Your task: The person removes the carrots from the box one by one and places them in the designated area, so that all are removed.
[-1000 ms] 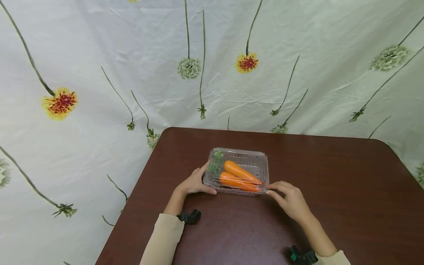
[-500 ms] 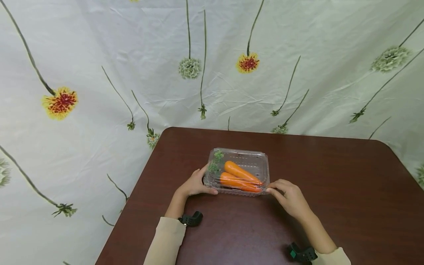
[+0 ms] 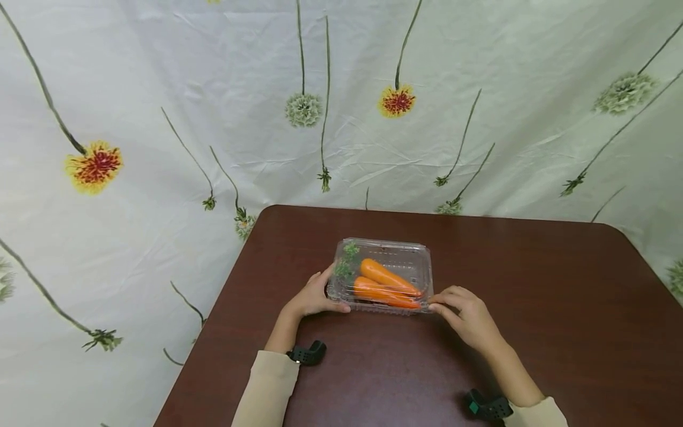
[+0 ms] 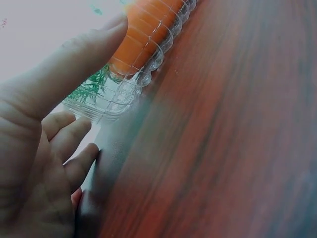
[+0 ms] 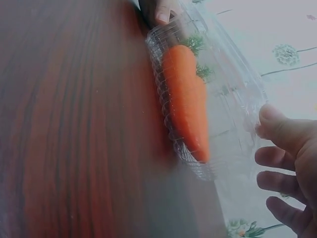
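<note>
A clear plastic clamshell box [image 3: 418, 261] sits on the table with its lid down. Inside lie two orange carrots [image 3: 388, 277], with green carrot tops [image 3: 347, 260] at the left end. My left hand [image 3: 313, 295] holds the box's front left corner, thumb along the front and fingers at the left side. At the front right corner, the thumb and index finger of my right hand [image 3: 469, 319] pinch the lid's rim. In the right wrist view the other fingers [image 5: 280, 181] stay off the box. Part of the left hand's grip is hidden behind the box.
The dark brown table [image 3: 560, 308] has a rounded far edge close behind the box. Beyond it hangs a pale cloth [image 3: 240, 71] printed with flowers. Dark bands [image 3: 309, 353] sit on both wrists.
Almost nothing differs. The box and carrots stay in place and both hands keep their hold; only the right hand's knuckles rise very slightly.
</note>
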`<state>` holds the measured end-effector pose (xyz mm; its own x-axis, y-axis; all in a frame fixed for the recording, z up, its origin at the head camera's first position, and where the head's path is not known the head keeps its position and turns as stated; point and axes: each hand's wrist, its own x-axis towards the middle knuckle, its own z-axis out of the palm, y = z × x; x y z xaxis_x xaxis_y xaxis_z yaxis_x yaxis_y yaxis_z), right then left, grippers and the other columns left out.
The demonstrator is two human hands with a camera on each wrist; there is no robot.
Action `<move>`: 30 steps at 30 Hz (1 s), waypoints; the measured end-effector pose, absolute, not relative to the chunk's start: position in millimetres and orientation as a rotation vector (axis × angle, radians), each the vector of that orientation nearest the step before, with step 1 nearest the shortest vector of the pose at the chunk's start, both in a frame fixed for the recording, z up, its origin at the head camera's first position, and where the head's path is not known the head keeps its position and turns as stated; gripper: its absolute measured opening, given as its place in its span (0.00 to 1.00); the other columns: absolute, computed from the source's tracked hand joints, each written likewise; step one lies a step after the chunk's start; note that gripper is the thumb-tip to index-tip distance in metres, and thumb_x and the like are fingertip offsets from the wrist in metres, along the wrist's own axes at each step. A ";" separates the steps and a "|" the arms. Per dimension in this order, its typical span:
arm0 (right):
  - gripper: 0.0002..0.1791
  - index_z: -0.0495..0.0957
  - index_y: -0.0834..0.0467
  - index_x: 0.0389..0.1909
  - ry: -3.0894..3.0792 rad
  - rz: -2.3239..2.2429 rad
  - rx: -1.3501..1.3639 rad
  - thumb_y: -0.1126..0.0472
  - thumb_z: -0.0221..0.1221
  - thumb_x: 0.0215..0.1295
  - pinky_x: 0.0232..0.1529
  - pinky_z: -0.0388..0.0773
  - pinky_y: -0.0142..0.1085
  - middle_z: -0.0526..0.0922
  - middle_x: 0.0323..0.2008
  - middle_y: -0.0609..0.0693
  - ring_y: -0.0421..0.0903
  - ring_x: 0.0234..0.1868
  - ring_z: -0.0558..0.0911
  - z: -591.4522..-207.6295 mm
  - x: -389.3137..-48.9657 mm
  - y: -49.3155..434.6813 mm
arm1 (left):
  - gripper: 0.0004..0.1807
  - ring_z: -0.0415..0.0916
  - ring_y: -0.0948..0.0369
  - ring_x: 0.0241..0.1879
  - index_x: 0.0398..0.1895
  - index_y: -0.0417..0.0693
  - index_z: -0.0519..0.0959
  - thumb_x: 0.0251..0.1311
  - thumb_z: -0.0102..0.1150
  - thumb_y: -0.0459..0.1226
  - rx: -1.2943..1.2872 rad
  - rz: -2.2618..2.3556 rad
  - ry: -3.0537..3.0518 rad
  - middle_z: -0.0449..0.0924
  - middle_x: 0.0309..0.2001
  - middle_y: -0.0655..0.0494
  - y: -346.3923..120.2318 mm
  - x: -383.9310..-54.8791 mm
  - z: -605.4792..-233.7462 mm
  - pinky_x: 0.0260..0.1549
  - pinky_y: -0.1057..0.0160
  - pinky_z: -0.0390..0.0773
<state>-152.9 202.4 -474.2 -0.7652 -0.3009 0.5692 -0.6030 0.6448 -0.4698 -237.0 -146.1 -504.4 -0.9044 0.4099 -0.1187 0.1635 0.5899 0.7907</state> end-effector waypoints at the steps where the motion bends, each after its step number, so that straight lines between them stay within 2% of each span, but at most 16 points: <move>1: 0.09 0.87 0.53 0.31 -2.417 0.925 0.715 0.67 0.72 0.49 0.37 0.70 0.23 0.80 0.30 0.36 0.37 0.34 0.77 -474.1 -152.7 202.8 | 0.68 0.36 0.39 0.74 0.79 0.54 0.47 0.36 0.77 0.61 0.471 1.215 2.533 0.50 0.75 0.44 -145.8 -237.1 -504.6 0.62 0.31 0.52; 4: 0.11 0.87 0.53 0.32 -2.387 0.939 0.738 0.69 0.73 0.47 0.36 0.69 0.22 0.80 0.30 0.36 0.36 0.33 0.77 -472.2 -152.5 204.1 | 0.68 0.36 0.39 0.74 0.79 0.53 0.47 0.37 0.77 0.60 0.465 1.204 2.529 0.49 0.76 0.44 -145.0 -237.2 -504.6 0.62 0.31 0.52; 10: 0.14 0.87 0.57 0.34 -2.275 0.966 0.751 0.74 0.72 0.45 0.36 0.73 0.24 0.83 0.30 0.40 0.39 0.32 0.80 -461.5 -155.8 203.9 | 0.68 0.37 0.39 0.74 0.79 0.53 0.47 0.36 0.78 0.60 0.439 1.207 2.533 0.50 0.75 0.43 -145.2 -236.6 -503.9 0.63 0.32 0.52; 17: 0.16 0.86 0.61 0.34 -2.170 0.987 0.704 0.79 0.71 0.42 0.29 0.76 0.28 0.85 0.30 0.48 0.42 0.30 0.82 -450.4 -164.1 199.7 | 0.67 0.40 0.40 0.73 0.79 0.51 0.48 0.37 0.77 0.60 0.466 1.188 2.556 0.52 0.75 0.44 -146.1 -236.3 -503.7 0.63 0.34 0.53; 21: 0.17 0.85 0.62 0.35 -2.152 1.002 0.656 0.79 0.71 0.43 0.32 0.74 0.23 0.86 0.30 0.50 0.43 0.31 0.82 -442.8 -169.9 197.4 | 0.64 0.43 0.41 0.73 0.77 0.46 0.52 0.40 0.76 0.58 0.465 1.158 2.571 0.55 0.74 0.43 -146.5 -235.9 -503.9 0.64 0.36 0.55; 23: 0.16 0.85 0.62 0.36 -2.141 1.014 0.635 0.79 0.71 0.44 0.32 0.73 0.21 0.86 0.30 0.51 0.44 0.32 0.82 -438.6 -173.3 196.5 | 0.63 0.42 0.41 0.73 0.77 0.46 0.53 0.40 0.76 0.58 0.459 1.151 2.573 0.56 0.73 0.43 -146.4 -236.1 -504.1 0.64 0.36 0.55; 30: 0.19 0.85 0.64 0.38 -2.100 1.031 0.612 0.79 0.72 0.43 0.31 0.70 0.22 0.84 0.29 0.51 0.47 0.30 0.81 -424.5 -189.4 195.4 | 0.64 0.39 0.39 0.73 0.79 0.60 0.49 0.40 0.76 0.60 0.475 1.181 2.561 0.54 0.74 0.46 -146.9 -236.7 -505.9 0.63 0.32 0.52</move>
